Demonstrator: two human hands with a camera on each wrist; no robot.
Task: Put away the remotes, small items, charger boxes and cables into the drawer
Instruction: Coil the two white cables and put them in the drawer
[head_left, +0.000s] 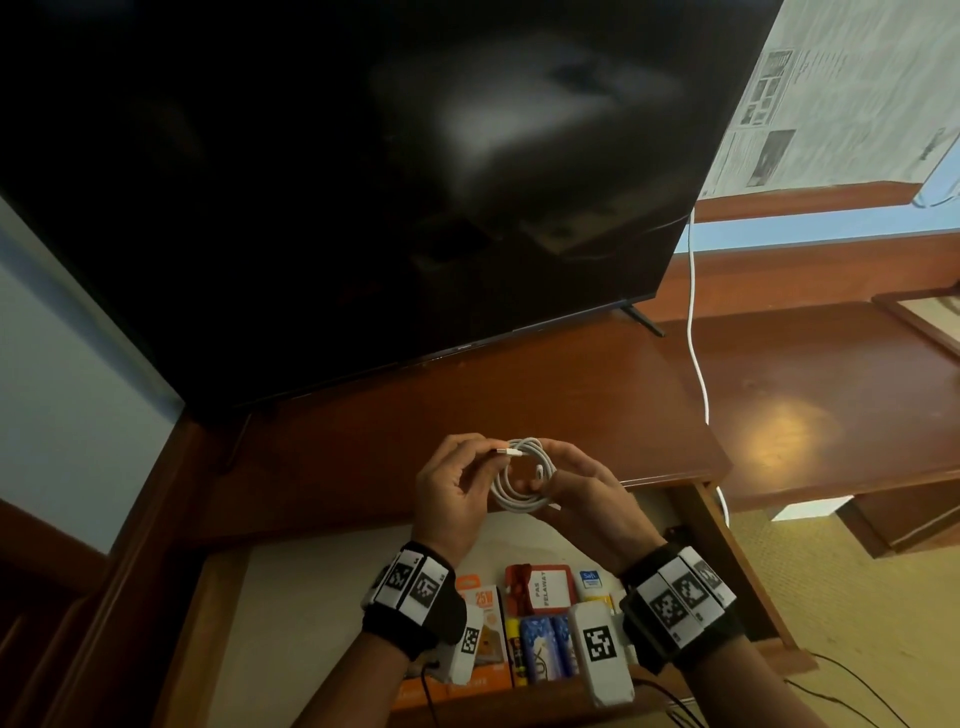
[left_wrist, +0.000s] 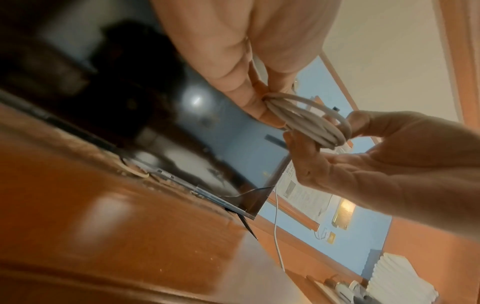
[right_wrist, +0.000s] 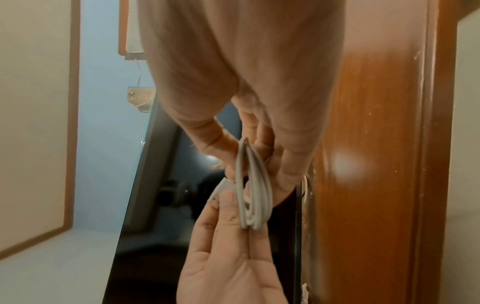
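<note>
A white cable (head_left: 519, 475) is held coiled at the lower centre of the head view, above the open drawer (head_left: 249, 613). The coil is gripped by the right hand (head_left: 582, 493), thumb and fingers closed across its loops, while the plug end is pinched by the left hand (head_left: 457, 488) at the coil's upper left. The step in hand is judged to be the tidying of the coil; next, the loose end is likely to need tucking in so the loops are not sprung, and the bundle lowered into the drawer's bare pale floor. The cable is smooth, round and springy; below it boxes and a red card holder (head_left: 540, 587) are seen, glossy and flat
</note>
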